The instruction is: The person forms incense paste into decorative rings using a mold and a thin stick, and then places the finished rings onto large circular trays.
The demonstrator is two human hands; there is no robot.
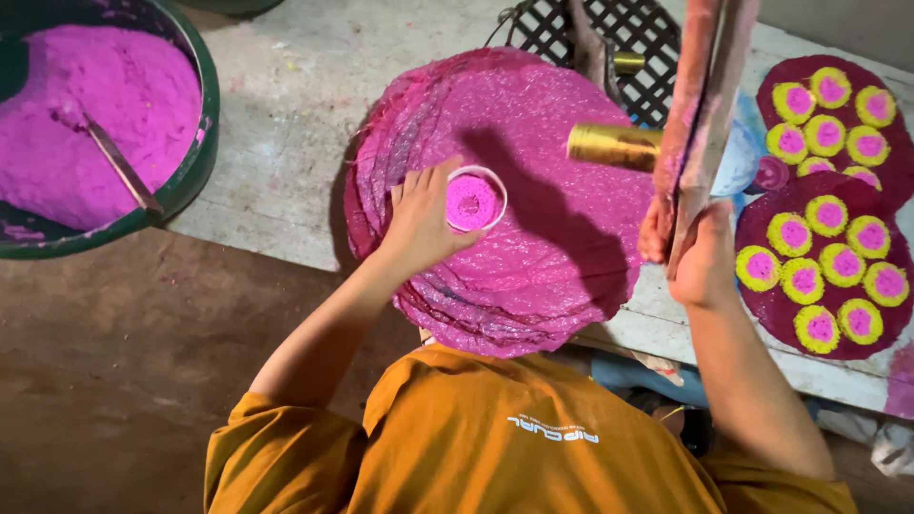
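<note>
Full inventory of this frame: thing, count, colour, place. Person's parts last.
ring mould: 1, white rim, filled with pink powder, on the disc stack
disc stack: 1 pile, glittery pink, round, centre of the bench
basin: 1, green, heaped with pink powder, top left
scoop: 1, stuck in the basin's powder
gold cylinder: 1, lying at the stack's right edge
stick tool: 1, long, pink-stained, upright at right
finished discs: 2 dark pink, carrying yellow-and-pink rounds, far right
lattice mat: 1, black, top centre
bench: 1, grey, powder-stained
shirt: 1, orange, bottom
left hand: around the ring mould
right hand: holding the stick tool
</note>
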